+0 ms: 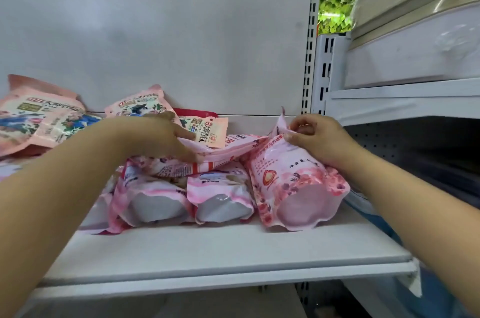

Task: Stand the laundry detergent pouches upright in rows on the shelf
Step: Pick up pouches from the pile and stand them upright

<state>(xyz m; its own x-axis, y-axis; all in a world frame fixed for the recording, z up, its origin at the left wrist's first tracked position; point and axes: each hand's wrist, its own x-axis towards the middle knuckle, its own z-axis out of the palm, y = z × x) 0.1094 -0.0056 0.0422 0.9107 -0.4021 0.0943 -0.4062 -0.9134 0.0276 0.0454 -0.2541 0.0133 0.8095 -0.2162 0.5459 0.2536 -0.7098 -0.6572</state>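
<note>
— Three pink detergent pouches lay on their sides at the front of our white shelf [207,247], pale bases turned toward us: the left pouch [153,198], the middle pouch [220,198] and the right pouch [293,185]. None stood upright.

— And on top of them?

— One flatter pouch [220,154] lay across the left and middle ones, its far end reaching toward the right pouch's top.

— What were our hands doing?

— Our left hand [166,138] rested on that top pouch, fingers fairly straight and spread over its upper face; the fingertips pressed down near its edge rather than curling round it. Our right hand [317,138] pinched the crimped top seal of the right pouch between thumb and fingers, which were curled close together, while the pouch's body stayed down on the shelf.

— How many more did we count?

— Behind, against the white back panel [181,31], we saw one pouch leaning [140,105] and one smaller packet with a red edge [205,128] beside it. At the far left a loose heap of floral pouches [36,120] lay tumbled; we could make out at least two, but the overlap kept us from an exact count.

— And beyond the shelf?

— To the right, a slotted upright [310,44], then a neighbouring shelf unit [405,99] carrying wrapped bundles [415,18].
</note>
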